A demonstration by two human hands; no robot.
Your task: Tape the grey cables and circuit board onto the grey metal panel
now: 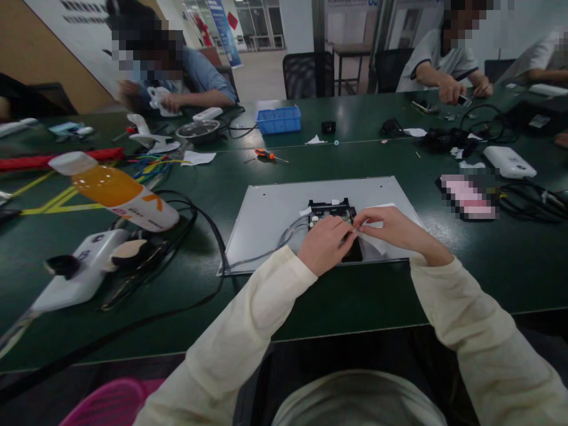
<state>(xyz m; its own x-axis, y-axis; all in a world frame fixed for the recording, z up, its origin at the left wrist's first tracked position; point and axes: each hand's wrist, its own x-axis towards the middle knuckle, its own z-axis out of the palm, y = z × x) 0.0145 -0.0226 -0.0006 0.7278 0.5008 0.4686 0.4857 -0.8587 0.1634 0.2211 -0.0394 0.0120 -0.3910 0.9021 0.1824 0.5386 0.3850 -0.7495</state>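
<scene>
A black device with an exposed circuit board [331, 209] lies on a white board [261, 219], with thin grey cables running off to its left. My left hand [327, 244] rests over the front of the device, fingers bent together. Beside it, my right hand [390, 226] has its thumb and forefinger pinched, meeting the left fingertips above the device's right side. A piece of white paper [375, 241] hangs at the right fingers. What lies between the fingertips of my left hand is too small to make out.
To the left are an orange drink bottle [128, 195], a white power strip [84, 272] and black cables. Farther back sit a screwdriver [268, 155], a blue basket [278, 120] and a metal bowl [198, 131]. A pink phone [468, 197] lies right. People work across the table.
</scene>
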